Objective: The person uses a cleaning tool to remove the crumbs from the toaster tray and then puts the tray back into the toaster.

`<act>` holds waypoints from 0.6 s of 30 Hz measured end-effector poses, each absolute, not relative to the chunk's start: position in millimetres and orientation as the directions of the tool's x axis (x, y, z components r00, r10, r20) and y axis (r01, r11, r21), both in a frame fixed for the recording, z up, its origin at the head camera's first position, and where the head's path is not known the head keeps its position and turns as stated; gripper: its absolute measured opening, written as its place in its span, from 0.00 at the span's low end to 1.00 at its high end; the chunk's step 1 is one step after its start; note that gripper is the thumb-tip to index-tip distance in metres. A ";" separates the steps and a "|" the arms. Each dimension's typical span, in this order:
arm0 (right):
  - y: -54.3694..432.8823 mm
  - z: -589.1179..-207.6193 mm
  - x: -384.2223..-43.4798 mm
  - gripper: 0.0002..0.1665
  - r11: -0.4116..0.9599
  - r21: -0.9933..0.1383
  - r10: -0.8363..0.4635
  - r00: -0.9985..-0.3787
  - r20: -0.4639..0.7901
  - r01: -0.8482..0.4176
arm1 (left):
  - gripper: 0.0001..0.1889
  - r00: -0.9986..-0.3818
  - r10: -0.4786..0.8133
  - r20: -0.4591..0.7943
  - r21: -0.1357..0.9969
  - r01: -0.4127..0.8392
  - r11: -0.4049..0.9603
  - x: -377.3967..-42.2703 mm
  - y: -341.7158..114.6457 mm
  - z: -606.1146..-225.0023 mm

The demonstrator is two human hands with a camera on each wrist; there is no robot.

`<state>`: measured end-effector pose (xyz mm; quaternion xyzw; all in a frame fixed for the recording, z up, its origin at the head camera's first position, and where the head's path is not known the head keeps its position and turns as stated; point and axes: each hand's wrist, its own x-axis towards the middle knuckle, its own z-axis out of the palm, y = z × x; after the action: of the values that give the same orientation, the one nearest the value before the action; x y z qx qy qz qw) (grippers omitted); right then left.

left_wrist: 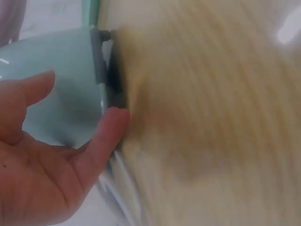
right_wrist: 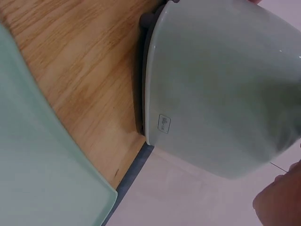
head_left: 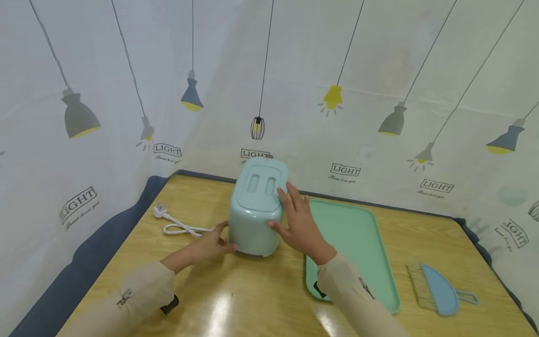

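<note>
**Reader:** What forms the setting?

**Demonstrator:** Behind, a pale cloth (head_left: pixel 303 47) printed with hanging lamps; before it, the wooden table (head_left: pixel 202 295) that supports my work. To the right of centre lies a green tray (head_left: pixel 349 234), flat, probably set aside so that the middle of the table serves the handling.

**Reader:** And the principal object?

**Demonstrator:** The pale green toaster (head_left: pixel 254 229), upright near the far edge, left of the tray, its narrow end towards me. That placing leaves both long sides within my reach.

**Reader:** How are your hands disposed?

**Demonstrator:** My right hand (head_left: pixel 301 224) stands at the upper right side, fingers spread and apart. My left hand (head_left: pixel 206 245) is at the lower left front corner, thumb and fingers likewise apart, one fingertip beside the base. Neither is clamped on the body. One high and one low, they presumably steady it from opposite sides; whether it bears its full weight on the table, I cannot tell.

**Reader:** The smaller items?

**Demonstrator:** A blue brush (head_left: pixel 440 290) right of the tray, out of the way; a white cord (head_left: pixel 185 226), looped left of the toaster, ending in its plug (head_left: pixel 160 210); lastly, a small label (right_wrist: pixel 164 123) low on the toaster's side.
</note>
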<state>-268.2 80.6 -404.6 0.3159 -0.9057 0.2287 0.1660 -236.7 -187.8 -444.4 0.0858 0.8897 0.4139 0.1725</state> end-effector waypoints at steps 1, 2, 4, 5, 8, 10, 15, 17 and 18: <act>80.2 -405.1 -268.7 0.59 0.689 -0.321 -0.498 -0.746 0.442 -0.650 | 0.48 -0.927 0.296 -0.233 0.782 0.002 0.623 -237.0 -185.7 -446.8; 80.1 -405.4 -269.3 0.59 0.682 -0.335 -0.499 -0.749 0.436 -0.650 | 0.48 -0.928 0.292 -0.232 0.801 -0.012 0.598 -237.0 -183.3 -448.6; 79.6 -406.8 -269.8 0.59 0.673 -0.361 -0.500 -0.757 0.422 -0.646 | 0.47 -0.929 0.290 -0.229 0.844 -0.041 0.535 -235.7 -179.7 -451.4; 79.1 -407.7 -269.9 0.59 0.668 -0.376 -0.498 -0.762 0.415 -0.642 | 0.46 -0.930 0.291 -0.223 0.871 -0.056 0.489 -235.0 -178.1 -453.5; 77.4 -410.2 -270.0 0.60 0.650 -0.412 -0.493 -0.767 0.411 -0.638 | 0.45 -0.932 0.290 -0.218 0.923 -0.100 0.371 -234.4 -174.2 -460.2; 75.6 -411.5 -269.3 0.61 0.635 -0.436 -0.491 -0.769 0.408 -0.637 | 0.46 -0.933 0.287 -0.217 0.938 -0.117 0.327 -234.2 -172.2 -465.3; 69.9 -415.6 -267.0 0.61 0.609 -0.478 -0.488 -0.774 0.403 -0.632 | 0.49 -0.921 0.291 -0.261 0.955 -0.203 0.214 -230.8 -168.7 -472.5; 68.0 -417.2 -266.6 0.60 0.605 -0.485 -0.484 -0.775 0.405 -0.631 | 0.49 -0.914 0.300 -0.274 0.961 -0.244 0.134 -229.3 -167.2 -474.5; 67.2 -417.9 -266.5 0.60 0.602 -0.487 -0.482 -0.774 0.410 -0.633 | 0.50 -0.912 0.302 -0.278 0.960 -0.263 0.091 -229.0 -166.5 -476.0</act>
<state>-266.5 67.2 -417.9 0.3143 -0.8871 0.3165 0.1191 -229.0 -166.5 -476.0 0.0137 0.7081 0.6741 0.2097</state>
